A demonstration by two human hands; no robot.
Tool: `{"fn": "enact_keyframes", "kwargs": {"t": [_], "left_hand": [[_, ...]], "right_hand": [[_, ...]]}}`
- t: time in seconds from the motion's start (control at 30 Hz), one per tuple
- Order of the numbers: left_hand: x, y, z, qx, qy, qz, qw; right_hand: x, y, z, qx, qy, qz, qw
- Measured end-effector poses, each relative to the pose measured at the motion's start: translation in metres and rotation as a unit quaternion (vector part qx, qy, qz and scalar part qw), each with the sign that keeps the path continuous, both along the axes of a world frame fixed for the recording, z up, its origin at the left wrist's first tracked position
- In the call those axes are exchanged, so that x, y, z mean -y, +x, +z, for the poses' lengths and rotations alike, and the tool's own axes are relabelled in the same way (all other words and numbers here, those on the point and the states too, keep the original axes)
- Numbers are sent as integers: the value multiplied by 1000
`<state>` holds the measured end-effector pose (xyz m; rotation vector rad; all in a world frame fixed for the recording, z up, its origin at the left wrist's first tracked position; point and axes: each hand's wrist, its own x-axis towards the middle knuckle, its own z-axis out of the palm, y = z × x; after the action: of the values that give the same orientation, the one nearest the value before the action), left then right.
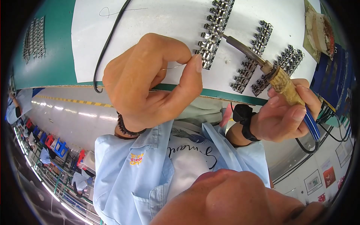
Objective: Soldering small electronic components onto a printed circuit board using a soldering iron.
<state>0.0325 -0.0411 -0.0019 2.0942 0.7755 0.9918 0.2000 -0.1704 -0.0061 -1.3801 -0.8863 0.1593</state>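
Observation:
A row of small shiny metal parts (218, 22) lies on a white sheet (165, 17). My left hand (150, 80), wearing a dark beaded bracelet, pinches a thin solder wire (173, 68) between thumb and index finger beside the row's near end. From the right, my right hand (287, 116) grips a soldering iron (282, 85) by its worn yellowish handle, with a blue cord running down from it. The iron's tip touches or nearly touches the row's right side. Where the wire's end meets the parts is too small to make out.
Two more rows of metal parts, one middle (249, 63) and one outer (288, 60), lie right of the iron. Several strips (34, 39) rest on the green tabletop (58, 65) at left. A black cable (108, 41) crosses the sheet. A tape-wrapped block (317, 32) stands far right.

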Motion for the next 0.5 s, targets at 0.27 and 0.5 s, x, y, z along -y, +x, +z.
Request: {"fn": "enact_keyframes", "kwargs": {"t": [0.27, 0.5], "left_hand": [[-2, 4, -3, -3, 21, 5, 1000], [-5, 4, -4, -7, 7, 18, 1000]], "right_hand": [[-2, -2, 0, 33, -1, 2, 999], [-8, -6, 0, -15, -11, -6, 1000]]}}
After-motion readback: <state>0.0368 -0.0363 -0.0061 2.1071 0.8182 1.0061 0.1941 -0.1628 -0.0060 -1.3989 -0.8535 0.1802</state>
